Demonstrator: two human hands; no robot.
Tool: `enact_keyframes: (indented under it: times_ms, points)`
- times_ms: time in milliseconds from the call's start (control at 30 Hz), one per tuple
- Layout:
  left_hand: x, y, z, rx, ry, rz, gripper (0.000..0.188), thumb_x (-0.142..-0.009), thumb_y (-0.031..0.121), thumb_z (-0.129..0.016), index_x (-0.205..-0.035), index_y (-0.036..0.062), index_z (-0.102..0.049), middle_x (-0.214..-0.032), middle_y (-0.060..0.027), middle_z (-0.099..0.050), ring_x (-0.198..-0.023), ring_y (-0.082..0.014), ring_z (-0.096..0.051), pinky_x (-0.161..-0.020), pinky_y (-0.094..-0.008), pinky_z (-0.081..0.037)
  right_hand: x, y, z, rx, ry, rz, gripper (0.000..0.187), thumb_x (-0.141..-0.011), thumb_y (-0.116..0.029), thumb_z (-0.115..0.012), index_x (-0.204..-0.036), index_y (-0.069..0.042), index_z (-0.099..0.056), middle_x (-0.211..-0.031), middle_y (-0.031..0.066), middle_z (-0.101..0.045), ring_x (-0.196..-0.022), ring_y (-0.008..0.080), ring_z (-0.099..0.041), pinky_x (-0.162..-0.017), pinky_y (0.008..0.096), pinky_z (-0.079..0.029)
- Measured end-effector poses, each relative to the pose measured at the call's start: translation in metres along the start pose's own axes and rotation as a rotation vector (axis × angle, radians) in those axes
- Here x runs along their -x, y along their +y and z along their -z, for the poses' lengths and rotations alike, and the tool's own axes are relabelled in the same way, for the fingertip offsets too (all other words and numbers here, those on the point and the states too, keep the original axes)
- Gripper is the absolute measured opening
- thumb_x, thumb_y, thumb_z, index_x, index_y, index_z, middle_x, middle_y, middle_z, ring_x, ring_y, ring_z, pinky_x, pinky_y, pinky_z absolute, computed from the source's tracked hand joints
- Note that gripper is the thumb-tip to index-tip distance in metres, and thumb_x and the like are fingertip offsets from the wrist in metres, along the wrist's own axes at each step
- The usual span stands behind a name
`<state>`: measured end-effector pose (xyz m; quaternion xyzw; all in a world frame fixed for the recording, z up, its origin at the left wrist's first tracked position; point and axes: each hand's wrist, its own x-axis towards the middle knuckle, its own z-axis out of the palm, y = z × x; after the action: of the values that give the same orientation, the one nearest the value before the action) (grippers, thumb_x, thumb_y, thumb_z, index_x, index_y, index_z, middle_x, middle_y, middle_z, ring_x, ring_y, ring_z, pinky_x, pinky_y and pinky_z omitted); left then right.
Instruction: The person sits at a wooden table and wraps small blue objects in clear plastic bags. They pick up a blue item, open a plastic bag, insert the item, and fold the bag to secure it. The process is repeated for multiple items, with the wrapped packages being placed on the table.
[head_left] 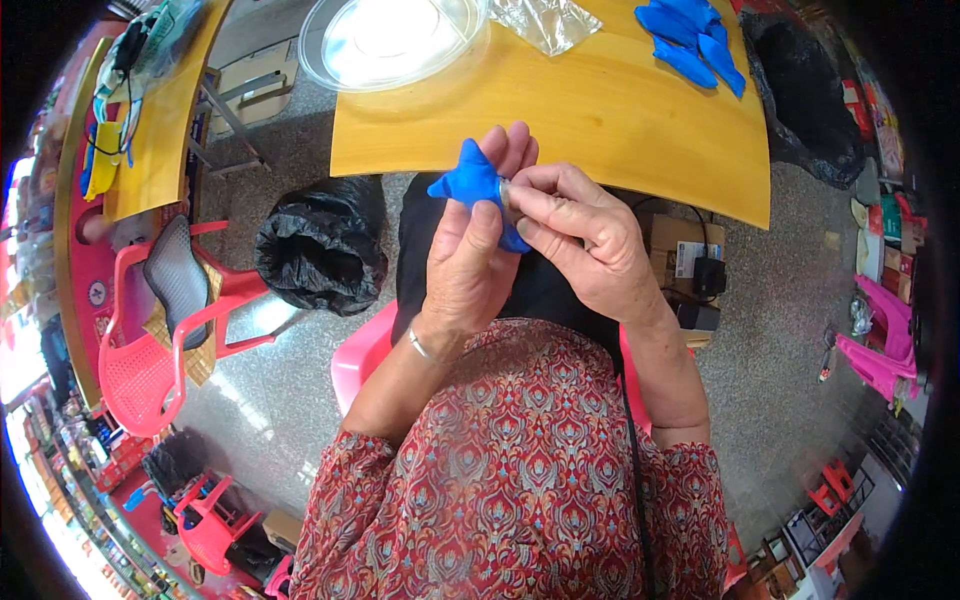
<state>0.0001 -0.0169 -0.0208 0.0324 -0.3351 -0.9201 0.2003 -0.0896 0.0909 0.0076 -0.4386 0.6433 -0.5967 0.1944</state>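
Both hands up in front of the chest, just off the near edge of the wooden tabletop (600,110). Left hand (470,265) curled around blue rubbery piece (472,180), right hand (585,240) pinching it at a small metal ring (504,192). Could slip or tear if pulled hard. Clear bowl (390,42) at far left corner, blue gloves (690,40) far right. Speckled floor, black bin bag (320,245), red chair (160,340).

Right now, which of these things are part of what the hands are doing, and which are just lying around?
In use:
- blue glove, held by left hand and right hand

Lying about:
- pile of blue gloves
- clear bowl
- black bin bag
- red chair
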Motion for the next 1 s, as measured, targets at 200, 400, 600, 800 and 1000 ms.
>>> enact_keyframes:
  times_ms: [200, 400, 600, 800, 1000]
  points:
    - [-0.001, -0.003, 0.006, -0.046, -0.042, 0.036, 0.075, -0.097, 0.041, -0.051, -0.151, 0.0057, -0.013, -0.155, -0.0202, -0.018, -0.144, -0.0311, -0.019, -0.116, -0.0434, -0.019, 0.001, 0.001, 0.000, -0.103, 0.060, -0.085, 0.027, -0.084, -0.005, -0.068, -0.109, 0.001, -0.062, -0.103, 0.0105, -0.065, -0.095, 0.0215, -0.064, -0.086, 0.0293, -0.048]
    - [-0.003, -0.006, 0.006, -0.039, -0.021, 0.083, 0.080, -0.094, 0.053, -0.047, -0.151, 0.0086, -0.013, -0.154, -0.0225, -0.020, -0.143, -0.0331, -0.021, -0.115, -0.0484, -0.020, 0.002, -0.001, -0.013, -0.018, 0.164, -0.098, 0.037, -0.078, -0.007, -0.073, -0.111, -0.004, -0.057, -0.101, 0.0105, -0.066, -0.096, 0.0239, -0.065, -0.085, 0.0309, -0.049]
    - [-0.003, -0.007, 0.014, -0.026, -0.016, 0.092, 0.071, -0.097, 0.039, -0.052, -0.148, 0.0026, -0.020, -0.149, -0.0233, -0.029, -0.136, -0.0322, -0.035, -0.111, -0.0450, -0.030, 0.003, 0.008, -0.016, 0.039, 0.213, -0.039, 0.035, -0.074, -0.003, -0.071, -0.107, -0.006, -0.060, -0.096, 0.0106, -0.065, -0.092, 0.0287, -0.064, -0.080, 0.0338, -0.051]
    - [0.004, 0.017, 0.017, -0.091, 0.160, 0.240, 0.052, -0.094, 0.018, -0.060, -0.137, 0.0008, -0.038, -0.142, -0.0196, -0.041, -0.128, -0.0286, -0.046, -0.106, -0.0436, -0.038, 0.006, 0.012, -0.012, 0.214, 0.120, -0.005, 0.040, -0.075, -0.003, -0.068, -0.114, -0.007, -0.059, -0.100, 0.0097, -0.065, -0.097, 0.0286, -0.062, -0.087, 0.0373, -0.048]
    - [0.004, 0.015, 0.010, 0.042, 0.119, 0.127, 0.063, -0.091, 0.013, -0.064, -0.142, 0.0018, -0.029, -0.146, -0.0201, -0.036, -0.133, -0.0285, -0.039, -0.111, -0.0449, -0.033, 0.005, -0.003, -0.005, 0.203, -0.020, 0.034, 0.052, -0.083, 0.005, -0.061, -0.133, -0.002, -0.045, -0.119, 0.0142, -0.061, -0.113, 0.0256, -0.060, -0.097, 0.0327, -0.046]
